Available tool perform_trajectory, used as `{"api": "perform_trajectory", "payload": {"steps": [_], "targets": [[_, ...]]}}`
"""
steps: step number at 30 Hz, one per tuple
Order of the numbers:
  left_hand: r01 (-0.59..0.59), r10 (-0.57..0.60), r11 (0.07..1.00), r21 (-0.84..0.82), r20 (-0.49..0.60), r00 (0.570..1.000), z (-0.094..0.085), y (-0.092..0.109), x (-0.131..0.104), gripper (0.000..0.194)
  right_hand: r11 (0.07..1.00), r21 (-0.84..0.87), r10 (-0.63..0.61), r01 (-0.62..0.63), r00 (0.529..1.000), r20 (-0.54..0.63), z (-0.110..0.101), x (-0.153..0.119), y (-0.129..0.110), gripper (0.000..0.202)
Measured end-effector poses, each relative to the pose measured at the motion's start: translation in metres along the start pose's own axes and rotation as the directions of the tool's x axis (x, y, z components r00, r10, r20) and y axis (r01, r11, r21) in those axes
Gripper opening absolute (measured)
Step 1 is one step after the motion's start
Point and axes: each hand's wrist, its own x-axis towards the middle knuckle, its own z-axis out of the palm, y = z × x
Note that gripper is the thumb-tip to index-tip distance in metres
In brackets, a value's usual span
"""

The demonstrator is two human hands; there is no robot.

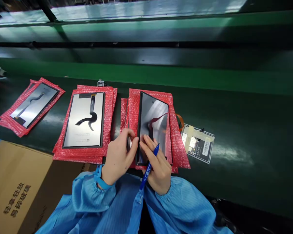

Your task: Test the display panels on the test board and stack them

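Observation:
A display panel (158, 109) with a dark ribbon cable on its back lies tilted on red bubble-wrap sleeves in front of me. My left hand (120, 154) is closed, thumb and index finger pinching at the panel's left edge. Across the panel's lower part rests my right hand (156, 162), its fingertips touching the back near the cable. A blue marker pen (148, 167) is tucked between the fingers of that hand. Part of the panel's lower edge is hidden by the right hand.
Left of my hands, another panel (84, 120) lies on red sleeves, and a third panel (35, 104) sits farther left. A circuit-board unit (197, 143) with tape and a label is at right. A cardboard box (19, 182) stands lower left. A small metal object (101, 83) is behind.

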Motion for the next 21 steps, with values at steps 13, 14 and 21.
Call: {"api": "perform_trajectory", "payload": {"steps": [13, 14, 21], "targets": [[-0.082, 0.067, 0.992, 0.097, 0.156, 0.986, 0.0, 0.003, 0.019, 0.037, 0.995, 0.096, 0.034, -0.035, 0.999, 0.011, -0.008, 0.003, 0.003, 0.085], [-0.097, 0.077, 0.985, 0.139, 0.145, 0.986, -0.003, 0.007, 0.02, 0.035, 0.995, 0.093, 0.03, -0.031, 0.999, 0.021, -0.01, 0.003, 0.003, 0.087], [-0.263, 0.257, 0.965, -0.009, 0.232, 0.938, -0.002, 0.028, 0.018, 0.04, 0.997, -0.074, -0.017, 0.006, 0.99, -0.141, -0.012, 0.0, 0.002, 0.062]]}}
